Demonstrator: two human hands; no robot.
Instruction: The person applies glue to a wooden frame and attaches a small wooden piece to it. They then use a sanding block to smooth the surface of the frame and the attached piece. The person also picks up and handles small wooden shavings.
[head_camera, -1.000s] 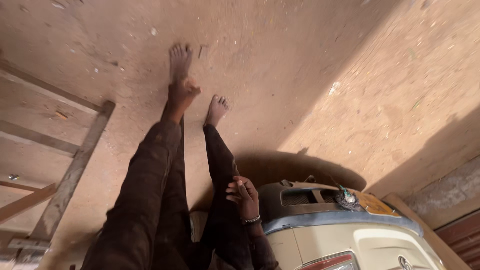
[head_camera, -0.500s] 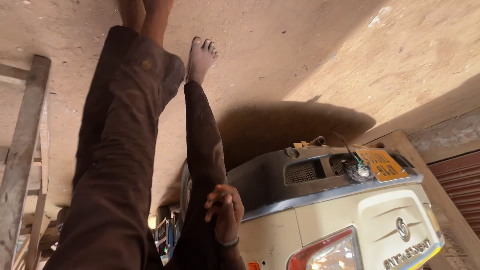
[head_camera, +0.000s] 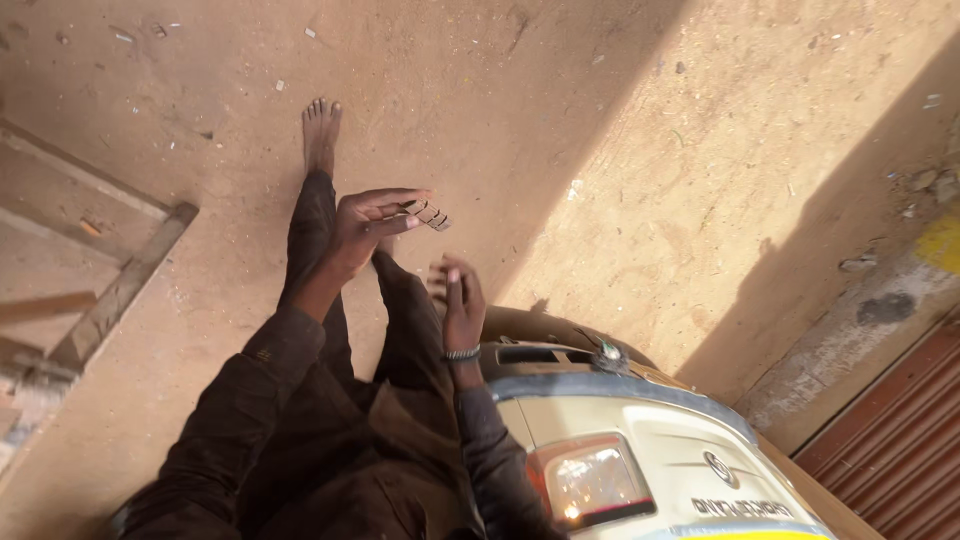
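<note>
Fingers of the left hand (head_camera: 365, 222) stretch out flat, pinching a small ridged metal piece (head_camera: 430, 215) at their tips above the dirt floor (head_camera: 600, 120). Right hand (head_camera: 462, 300) hangs nearer, edge-on, loosely open and empty, beside a cream vehicle (head_camera: 640, 450). What the piece is stays unclear; the vehicle is cut off.

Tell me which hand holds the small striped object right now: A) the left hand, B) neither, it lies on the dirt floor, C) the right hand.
A: the small striped object sits at the fingertips of the raised left hand, while the right hand, with a wristband, holds nothing visible.
</note>
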